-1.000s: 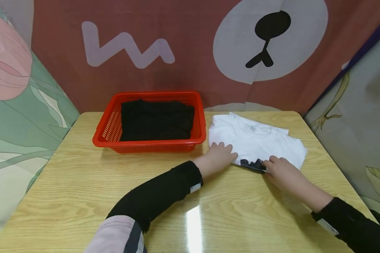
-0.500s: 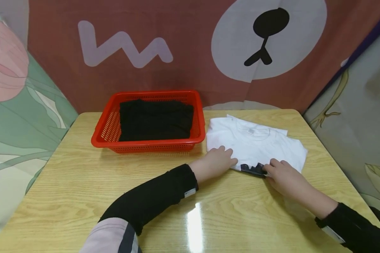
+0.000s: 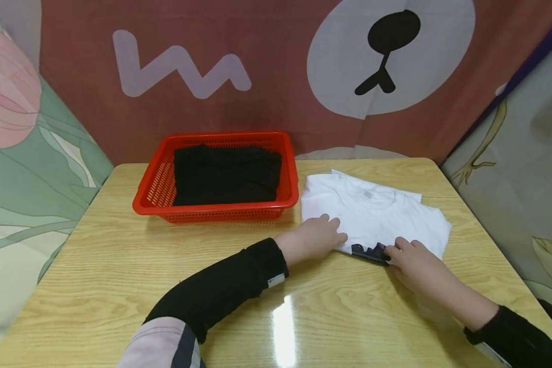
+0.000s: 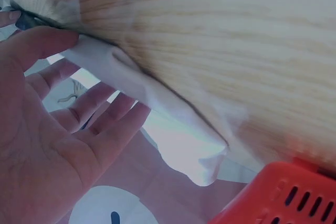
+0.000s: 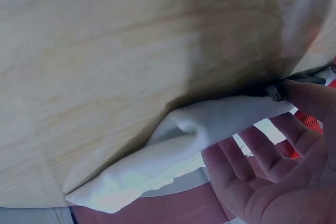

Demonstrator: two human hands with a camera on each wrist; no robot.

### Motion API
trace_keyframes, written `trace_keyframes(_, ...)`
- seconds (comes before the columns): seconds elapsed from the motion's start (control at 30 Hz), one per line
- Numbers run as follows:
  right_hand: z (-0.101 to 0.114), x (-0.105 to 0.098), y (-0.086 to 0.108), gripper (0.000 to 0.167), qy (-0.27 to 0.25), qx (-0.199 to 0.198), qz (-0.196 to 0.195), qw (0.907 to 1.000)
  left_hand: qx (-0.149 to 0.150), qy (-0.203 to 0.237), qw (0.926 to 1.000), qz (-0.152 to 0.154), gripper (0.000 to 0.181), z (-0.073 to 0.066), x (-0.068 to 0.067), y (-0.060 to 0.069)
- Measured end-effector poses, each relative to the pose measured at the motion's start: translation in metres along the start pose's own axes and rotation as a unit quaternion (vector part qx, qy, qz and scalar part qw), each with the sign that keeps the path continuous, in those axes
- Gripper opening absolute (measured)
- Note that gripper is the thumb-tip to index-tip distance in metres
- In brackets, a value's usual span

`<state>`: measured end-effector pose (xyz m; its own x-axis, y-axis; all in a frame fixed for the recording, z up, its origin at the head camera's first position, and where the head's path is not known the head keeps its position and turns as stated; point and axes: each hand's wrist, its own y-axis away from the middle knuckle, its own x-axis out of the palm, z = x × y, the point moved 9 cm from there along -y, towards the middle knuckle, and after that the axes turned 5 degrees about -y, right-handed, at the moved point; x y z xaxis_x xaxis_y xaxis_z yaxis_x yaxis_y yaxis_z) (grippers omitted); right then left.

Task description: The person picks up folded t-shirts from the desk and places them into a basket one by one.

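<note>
A folded white T-shirt [image 3: 372, 209] lies on the right of the table, its neckline toward the back and a dark print showing at its near edge. My left hand [image 3: 315, 239] holds that edge near its left end, thumb at the front and fingers over the top. Further right, my right hand [image 3: 418, 268] pinches the same edge beside the dark print. In the left wrist view, the thumb and fingers of the left hand [image 4: 63, 129] lie around the rolled edge. The right wrist view has the right hand [image 5: 294, 166] on the shirt's fold likewise.
A red plastic basket [image 3: 216, 208] stands at the back, left of the T-shirt, with folded black cloth [image 3: 227, 176] in it. The wooden table [image 3: 119, 286] meets a printed brown curtain [image 3: 188, 117] behind. Patterned sheets hang at both sides.
The T-shirt has shifted slightly toward me and to the right, with my right hand moving along with it. My left hand keeps its place at the edge. The basket stays put.
</note>
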<state>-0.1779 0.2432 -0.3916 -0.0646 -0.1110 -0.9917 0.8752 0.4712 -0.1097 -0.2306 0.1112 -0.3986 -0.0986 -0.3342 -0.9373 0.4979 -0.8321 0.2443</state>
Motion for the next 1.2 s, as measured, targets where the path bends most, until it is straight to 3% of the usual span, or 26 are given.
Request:
trace_keyframes(0.57, 0.013, -0.005, 0.015, 0.027, 0.032, -0.011, -0.012, 0.9994, 0.008, -0.001, 1.0, 0.005, 0.03, -0.019, -0.002, 0.01)
trace_keyframes(0.8, 0.013, -0.004, 0.02, 0.026, 0.02, -0.009, -0.01, 0.9997, 0.013, 0.024, 0.9995, 0.017, 0.03, -0.019, -0.006, 0.01)
trace_keyframes(0.97, 0.002, -0.003, 0.02, 0.024, -0.043, 0.001, 0.024, 0.9988, -0.001, 0.03, 0.9995, -0.009, 0.027, -0.014, -0.012, 0.007)
trace_keyframes(1.07, -0.008, -0.004, 0.018, 0.022, -0.084, 0.019, 0.05, 0.995, -0.01, 0.003, 0.9991, -0.041, 0.024, -0.011, -0.017, 0.003)
trace_keyframes(1.2, -0.017, -0.012, 0.014, 0.02, -0.097, 0.032, 0.049, 0.9936, -0.033, -0.043, 0.9951, -0.083, 0.023, -0.004, -0.027, -0.003)
